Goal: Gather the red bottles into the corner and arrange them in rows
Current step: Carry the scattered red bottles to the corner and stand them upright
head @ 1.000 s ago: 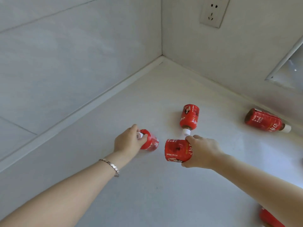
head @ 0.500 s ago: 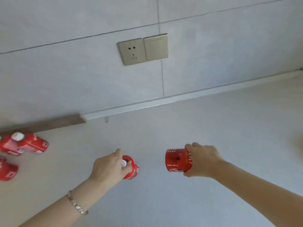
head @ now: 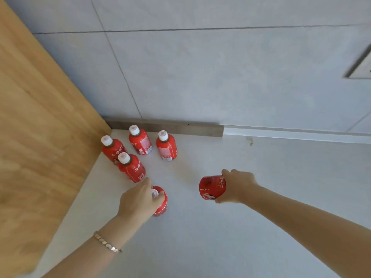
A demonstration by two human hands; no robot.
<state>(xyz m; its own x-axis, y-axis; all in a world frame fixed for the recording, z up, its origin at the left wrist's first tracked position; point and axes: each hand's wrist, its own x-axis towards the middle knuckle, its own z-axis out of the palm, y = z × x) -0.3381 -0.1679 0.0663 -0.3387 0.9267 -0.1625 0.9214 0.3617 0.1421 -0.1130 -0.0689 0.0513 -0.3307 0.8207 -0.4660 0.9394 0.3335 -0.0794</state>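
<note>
Four upright bottles [head: 138,153] stand centre-left; left hand [head: 138,199] grips one bottle [head: 160,201], right hand [head: 237,186] another [head: 211,187].

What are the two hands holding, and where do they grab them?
Left hand holds a red bottle by its cap end; right hand holds another bottle around its body.
</note>
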